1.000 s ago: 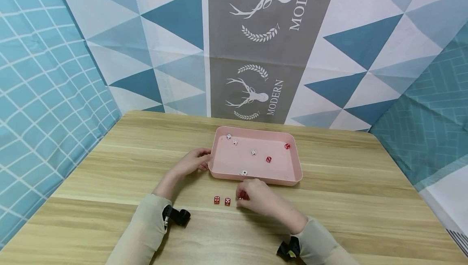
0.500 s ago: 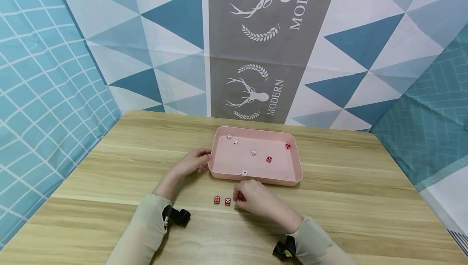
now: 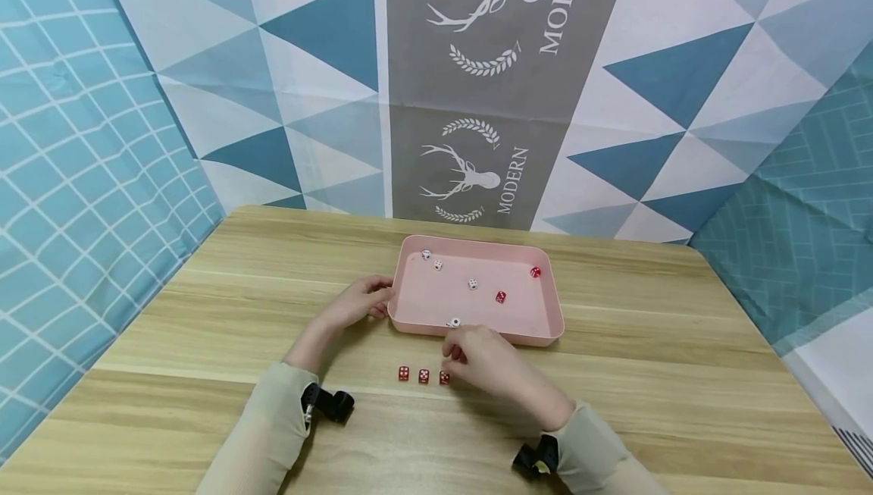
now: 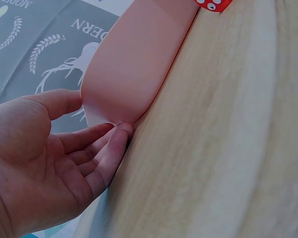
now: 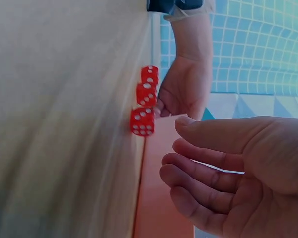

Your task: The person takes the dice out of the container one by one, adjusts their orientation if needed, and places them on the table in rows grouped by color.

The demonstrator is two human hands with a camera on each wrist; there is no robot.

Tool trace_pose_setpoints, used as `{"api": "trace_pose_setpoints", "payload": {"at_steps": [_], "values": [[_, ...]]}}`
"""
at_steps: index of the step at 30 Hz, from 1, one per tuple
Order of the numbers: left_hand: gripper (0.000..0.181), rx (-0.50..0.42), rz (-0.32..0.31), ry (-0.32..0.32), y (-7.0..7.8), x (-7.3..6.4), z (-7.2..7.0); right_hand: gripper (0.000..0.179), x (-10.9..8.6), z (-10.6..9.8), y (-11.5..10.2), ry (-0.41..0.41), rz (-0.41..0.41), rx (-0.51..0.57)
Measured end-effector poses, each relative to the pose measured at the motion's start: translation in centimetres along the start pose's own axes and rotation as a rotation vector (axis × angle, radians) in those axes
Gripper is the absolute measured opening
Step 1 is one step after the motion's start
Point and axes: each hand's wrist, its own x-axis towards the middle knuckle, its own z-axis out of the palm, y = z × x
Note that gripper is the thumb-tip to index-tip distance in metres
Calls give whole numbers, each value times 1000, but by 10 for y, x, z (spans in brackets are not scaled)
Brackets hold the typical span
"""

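Three red dice with white pips stand in a row on the wooden table: a left die [image 3: 404,374], a middle die [image 3: 424,377] and a right die [image 3: 445,377]. Just above the right die is my right hand [image 3: 483,358]; its fingers are loosely bent and hold nothing. In the right wrist view a gap shows between that hand [image 5: 223,168] and the nearest die [image 5: 142,122]. My left hand [image 3: 358,302] holds the left end of a pink tray [image 3: 470,251]. In the left wrist view its thumb is at the tray's rim and its fingers [image 4: 107,161] touch the outer wall.
Inside the tray lie two red dice, one near the middle [image 3: 501,297] and one at the right [image 3: 535,272]. Several white dice [image 3: 473,283] are scattered there too. A patterned cloth [image 3: 327,32] hangs behind the table [image 3: 634,358].
My right hand has let go of the right red die and lifted slightly away from it. That die now stands in line with the other two. The left hand has stayed put.
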Motion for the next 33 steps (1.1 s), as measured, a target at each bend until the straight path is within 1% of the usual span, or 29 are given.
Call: {"api": "trace_pose_setpoints", "payload": {"at_steps": [5,9,14,17,21,26,29,31,33], "values": [[42,-5,-7,-2,2,2,1,5,-2,-10,4,60,16,12],[42,2,-8,-6,3,3,2,4,-1,-20,12,137,40,-30],[41,12,-12,4,0,4,2,6,2,-29,27,254,104,-72],[41,13,-17,7,-3,4,2,5,4,-32,38,298,146,-78],[40,3,-31,12,-5,2,3,9,6,-33,51,302,171,-77],[40,5,-25,16,-5,2,4,13,8,-30,65,299,163,-80],[40,8,-23,20,-5,2,3,16,9,-29,72,306,154,-103],[40,16,-14,17,-5,2,2,19,9,-28,76,297,148,-104],[40,14,-20,22,-4,3,1,25,8,-28,79,278,141,-99]]}}
